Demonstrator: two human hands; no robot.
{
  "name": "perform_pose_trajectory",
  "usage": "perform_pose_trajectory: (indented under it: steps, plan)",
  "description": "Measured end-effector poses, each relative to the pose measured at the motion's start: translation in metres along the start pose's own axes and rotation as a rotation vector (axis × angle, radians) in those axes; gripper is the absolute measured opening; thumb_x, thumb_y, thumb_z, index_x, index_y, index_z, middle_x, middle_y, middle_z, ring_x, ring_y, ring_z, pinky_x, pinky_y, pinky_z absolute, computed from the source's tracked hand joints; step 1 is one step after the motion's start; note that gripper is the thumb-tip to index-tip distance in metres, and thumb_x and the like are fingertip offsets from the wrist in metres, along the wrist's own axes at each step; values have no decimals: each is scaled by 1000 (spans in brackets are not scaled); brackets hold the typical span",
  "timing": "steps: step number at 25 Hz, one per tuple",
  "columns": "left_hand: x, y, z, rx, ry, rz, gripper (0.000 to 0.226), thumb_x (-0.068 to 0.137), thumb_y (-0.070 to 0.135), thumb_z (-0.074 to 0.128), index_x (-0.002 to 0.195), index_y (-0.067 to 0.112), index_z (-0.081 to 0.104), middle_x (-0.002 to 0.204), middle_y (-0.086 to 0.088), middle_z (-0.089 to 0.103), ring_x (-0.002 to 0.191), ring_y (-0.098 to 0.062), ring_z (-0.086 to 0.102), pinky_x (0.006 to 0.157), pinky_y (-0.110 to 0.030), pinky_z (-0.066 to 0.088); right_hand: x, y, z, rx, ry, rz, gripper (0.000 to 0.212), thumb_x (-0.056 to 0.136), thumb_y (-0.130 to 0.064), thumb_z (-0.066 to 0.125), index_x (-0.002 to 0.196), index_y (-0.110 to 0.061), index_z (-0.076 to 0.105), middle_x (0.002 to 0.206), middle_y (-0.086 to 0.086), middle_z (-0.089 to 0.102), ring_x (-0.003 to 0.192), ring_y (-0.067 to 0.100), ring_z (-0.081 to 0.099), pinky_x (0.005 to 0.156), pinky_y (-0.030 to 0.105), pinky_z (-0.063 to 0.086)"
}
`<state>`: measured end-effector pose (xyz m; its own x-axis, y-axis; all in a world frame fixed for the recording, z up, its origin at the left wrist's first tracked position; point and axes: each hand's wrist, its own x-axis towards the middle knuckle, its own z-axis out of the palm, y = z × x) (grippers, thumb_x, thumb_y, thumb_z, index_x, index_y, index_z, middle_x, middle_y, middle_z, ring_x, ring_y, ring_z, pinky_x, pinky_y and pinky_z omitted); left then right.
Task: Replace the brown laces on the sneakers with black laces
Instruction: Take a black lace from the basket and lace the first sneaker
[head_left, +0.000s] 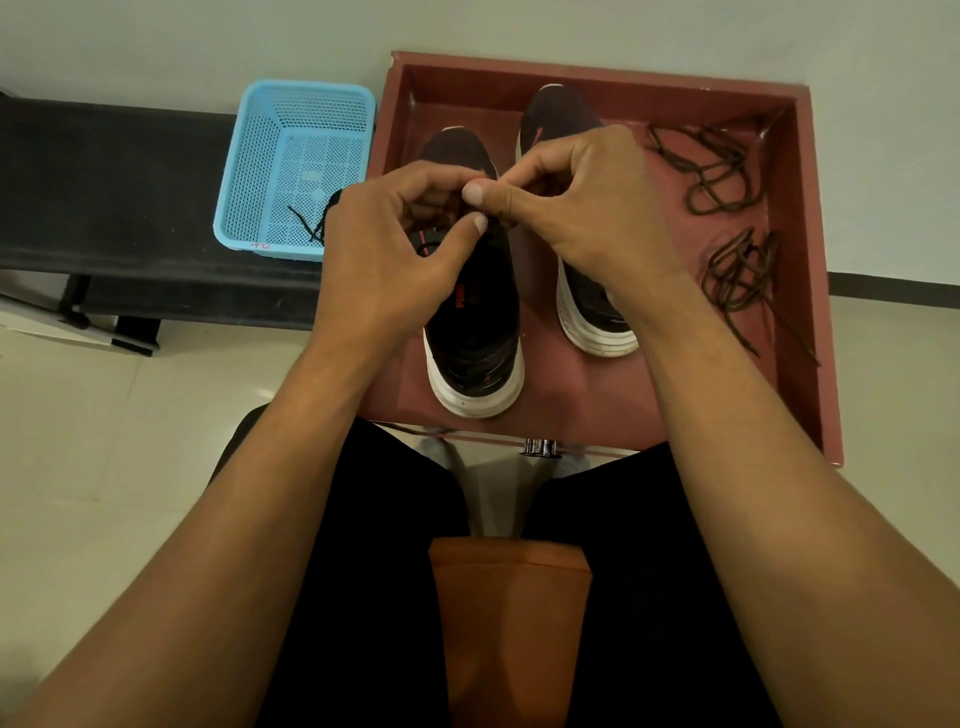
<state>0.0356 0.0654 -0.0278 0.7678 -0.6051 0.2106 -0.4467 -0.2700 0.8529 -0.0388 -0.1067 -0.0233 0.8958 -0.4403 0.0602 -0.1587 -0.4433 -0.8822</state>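
Left hand (395, 249) and right hand (582, 208) both pinching black lace (307, 224) directly over left sneaker (475, 332), long axis near-to-far, toe far.

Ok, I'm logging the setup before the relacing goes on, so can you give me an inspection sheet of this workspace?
Surface: red tray holds left sneaker and right sneaker side by side.
Job's things: brown laces already out, in two loose bundles at the tray's right; black lace trails out of the blue basket.
Clutter: blue basket sits on a black bench, left of the tray.
Fingers: left hand and right hand both pinch the black lace over the left sneaker.
Cables: nothing seen.
Surroundings: pale wall, tiled floor.
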Motion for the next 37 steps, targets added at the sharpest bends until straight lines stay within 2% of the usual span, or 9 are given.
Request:
perform_pose_trajectory:
  steps: [3, 6, 8, 11, 14, 18, 23, 33, 37]
  plan:
    - [2, -3, 0, -1, 51, -35, 16, 93, 24, 76, 107, 18, 78, 97, 7, 79, 91, -4, 76, 88, -38, 62, -1, -4, -2, 12, -30, -23, 31, 92, -47, 79, 82, -17, 83, 71, -7, 76, 64, -2, 67, 64, 9, 44]
    - [2, -7, -2, 52, 92, -74, 14, 91, 31, 77, 101, 22, 80, 91, 11, 78, 85, -3, 75, 84, -38, 63, -1, -4, -1, -16, -22, 16, 35, 101, -45, 69, 85, -16, 82, 69, -6, 75, 57, -1, 65, 59, 11, 46]
    - [1, -9, -3, 111, 89, -92, 15, 89, 33, 77, 99, 22, 81, 88, 13, 77, 82, -2, 74, 81, -33, 62, -4, -3, -2, -95, -23, 58, 32, 103, -41, 66, 87, -18, 81, 69, -6, 74, 55, 1, 68, 56, 14, 51]
    - [1, -11, -3, 190, 47, -97, 11, 87, 32, 77, 92, 23, 80, 80, 16, 73, 74, 1, 69, 71, -18, 54, -11, -4, -3, -256, -120, 124, 21, 96, -43, 75, 86, -25, 79, 66, -7, 73, 50, 3, 69, 55, 13, 52]
    - [0, -13, -3, 273, -9, -95, 8, 85, 33, 78, 89, 26, 79, 75, 14, 68, 65, 0, 62, 64, -10, 44, -14, -6, -3, -354, -216, 183, 21, 87, -45, 84, 91, -26, 78, 72, -8, 74, 52, 1, 70, 62, 18, 58]
    - [-1, -13, -3, 363, -66, -99, 5, 85, 34, 82, 87, 29, 80, 66, 18, 56, 58, 2, 53, 60, -5, 37, -15, -7, -4, -347, -222, 207, 16, 87, -32, 85, 98, -22, 80, 76, -8, 77, 60, -3, 72, 76, 18, 60]
    - [0, -13, 1, 413, -63, -109, 6, 85, 36, 81, 88, 31, 81, 68, 12, 54, 61, -2, 50, 58, -8, 32, -16, -10, 3, -282, -220, 230, 6, 89, -26, 83, 93, -22, 80, 69, -5, 77, 63, -5, 72, 75, 12, 57]
    - [0, -14, 5, 429, -52, -133, 8, 88, 33, 81, 94, 28, 82, 70, 14, 49, 64, -3, 47, 61, -12, 29, -15, -8, 5, -227, -242, 225, 16, 89, -30, 85, 99, -19, 80, 76, -3, 78, 63, 0, 74, 68, 9, 56]
    - [1, -16, 6, 407, -45, -152, 10, 87, 34, 83, 95, 28, 82, 71, 19, 48, 66, 0, 47, 63, -13, 30, -14, -7, 2, -154, -267, 280, 6, 94, -21, 80, 99, -19, 80, 79, -1, 79, 68, 6, 77, 80, 21, 62]
